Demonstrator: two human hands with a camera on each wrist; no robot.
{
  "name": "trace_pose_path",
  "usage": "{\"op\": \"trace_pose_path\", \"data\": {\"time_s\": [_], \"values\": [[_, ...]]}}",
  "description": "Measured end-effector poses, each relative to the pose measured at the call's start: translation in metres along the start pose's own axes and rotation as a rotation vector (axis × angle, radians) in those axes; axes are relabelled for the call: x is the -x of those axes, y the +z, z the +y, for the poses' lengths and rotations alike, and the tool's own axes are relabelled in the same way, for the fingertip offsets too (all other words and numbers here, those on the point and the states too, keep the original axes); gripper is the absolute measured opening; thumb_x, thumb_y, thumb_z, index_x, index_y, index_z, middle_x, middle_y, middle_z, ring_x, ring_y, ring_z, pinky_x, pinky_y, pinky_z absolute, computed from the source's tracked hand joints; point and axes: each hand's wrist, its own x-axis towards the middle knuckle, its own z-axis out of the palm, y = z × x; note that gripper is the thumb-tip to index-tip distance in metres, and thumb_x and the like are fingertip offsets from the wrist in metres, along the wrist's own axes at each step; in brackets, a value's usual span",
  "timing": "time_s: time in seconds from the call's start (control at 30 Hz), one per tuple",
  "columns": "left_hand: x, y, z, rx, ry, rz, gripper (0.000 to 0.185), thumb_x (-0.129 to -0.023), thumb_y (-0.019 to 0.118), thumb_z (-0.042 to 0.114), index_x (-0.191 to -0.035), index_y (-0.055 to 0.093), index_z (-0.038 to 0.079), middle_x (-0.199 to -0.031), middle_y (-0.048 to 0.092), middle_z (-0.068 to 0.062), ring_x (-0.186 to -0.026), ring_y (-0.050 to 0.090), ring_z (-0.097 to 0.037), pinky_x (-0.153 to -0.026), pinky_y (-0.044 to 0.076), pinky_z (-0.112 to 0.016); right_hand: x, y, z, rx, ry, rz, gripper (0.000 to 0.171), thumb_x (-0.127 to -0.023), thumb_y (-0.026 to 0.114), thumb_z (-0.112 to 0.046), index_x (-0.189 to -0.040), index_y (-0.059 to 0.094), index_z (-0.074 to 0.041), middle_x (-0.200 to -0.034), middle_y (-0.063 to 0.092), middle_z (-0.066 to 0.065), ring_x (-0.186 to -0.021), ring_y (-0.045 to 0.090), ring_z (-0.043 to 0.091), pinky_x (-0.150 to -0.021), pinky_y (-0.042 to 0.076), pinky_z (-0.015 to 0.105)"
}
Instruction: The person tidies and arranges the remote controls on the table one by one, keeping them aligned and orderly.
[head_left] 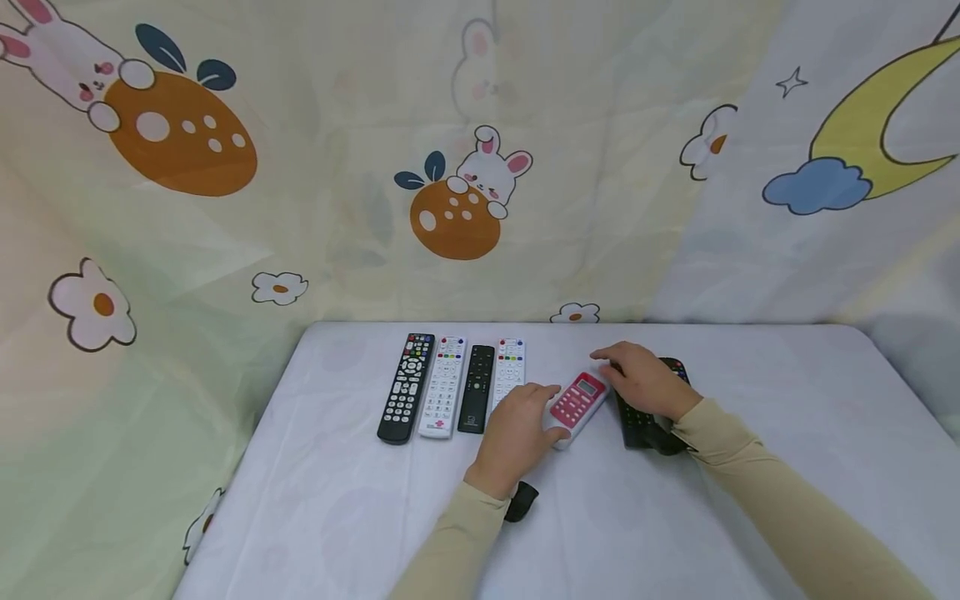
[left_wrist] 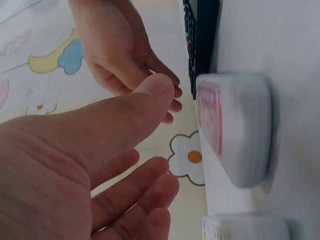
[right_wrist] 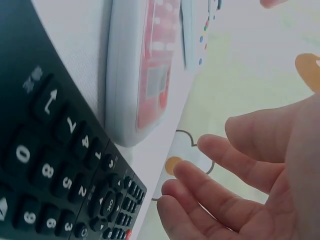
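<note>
Reaching with both hands relaxed and holding nothing, your left hand (head_left: 516, 429) and right hand (head_left: 641, 379) flank the pink remote (head_left: 576, 402) on the surface (head_left: 787, 417); next, likely align it beside the white remote (head_left: 509, 368).

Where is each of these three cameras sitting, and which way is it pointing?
Head: worn on the head, looking forward and down at the table, a row of remotes, both sleeves, left hand and right hand.
Left wrist: looks past the left hand's open fingers at the pink-faced remote; the right hand shows beyond.
Right wrist: looks past the right hand's relaxed fingers at the black remote.
Shared: all three show the pink-faced remote and the black remote.
</note>
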Motion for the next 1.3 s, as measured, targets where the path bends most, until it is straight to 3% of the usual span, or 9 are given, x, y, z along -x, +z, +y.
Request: {"op": "trace_pose_path", "data": {"time_s": [0.27,0.67,0.93,1.1,1.3], "values": [[-0.004,-0.004,-0.012,-0.073,0.057,-0.034,0.058,-0.076,0.09,0.03,-0.126,0.07,0.01,-0.118,0.071,-0.004,-0.107,0.065,-0.02,-0.092,0.052,-0.03,0.001,0.006,-0.007,-0.004,0.021,-0.01,0.032,-0.101,0.055,-0.008,-0.127,0.062,0.01,-0.124,0.063,0.027,-0.12,0.057,0.044,-0.102,0.043,0.059],[-0.004,0.003,-0.018,-0.152,0.111,-0.044,0.062,-0.07,0.093,0.036,-0.121,0.072,0.009,-0.112,0.072,-0.003,-0.102,0.063,-0.019,-0.091,0.05,-0.031,0.0,0.02,-0.018,0.027,0.092,0.0,0.036,-0.101,0.056,-0.011,-0.13,0.059,0.011,-0.124,0.062,0.029,-0.121,0.056,0.045,-0.103,0.042,0.059],[-0.004,0.006,-0.019,-0.175,0.107,-0.086,0.061,-0.068,0.094,0.033,-0.119,0.072,0.009,-0.11,0.072,-0.002,-0.101,0.063,-0.018,-0.091,0.049,-0.034,-0.001,0.032,-0.024,0.061,0.126,0.052,0.038,-0.099,0.059,-0.012,-0.131,0.058,0.01,-0.126,0.06,0.029,-0.122,0.053,0.046,-0.104,0.041,0.058],[-0.003,0.009,-0.019,-0.183,0.112,-0.1,0.059,-0.066,0.095,0.03,-0.117,0.073,0.008,-0.109,0.072,-0.001,-0.104,0.063,-0.017,-0.098,0.047,-0.034,-0.004,0.039,-0.028,0.088,0.186,0.032,0.04,-0.1,0.059,-0.014,-0.133,0.056,0.009,-0.128,0.058,0.029,-0.12,0.052,0.045,-0.102,0.043,0.057],[-0.002,0.012,-0.019,-0.196,0.083,-0.129,0.06,-0.066,0.095,0.029,-0.118,0.073,0.009,-0.112,0.072,-0.001,-0.109,0.062,-0.018,-0.101,0.045,-0.036,-0.005,0.043,-0.03,0.107,0.198,0.018,0.041,-0.101,0.059,-0.016,-0.132,0.057,0.01,-0.128,0.058,0.03,-0.119,0.053,0.044,-0.101,0.045,0.056]]}}
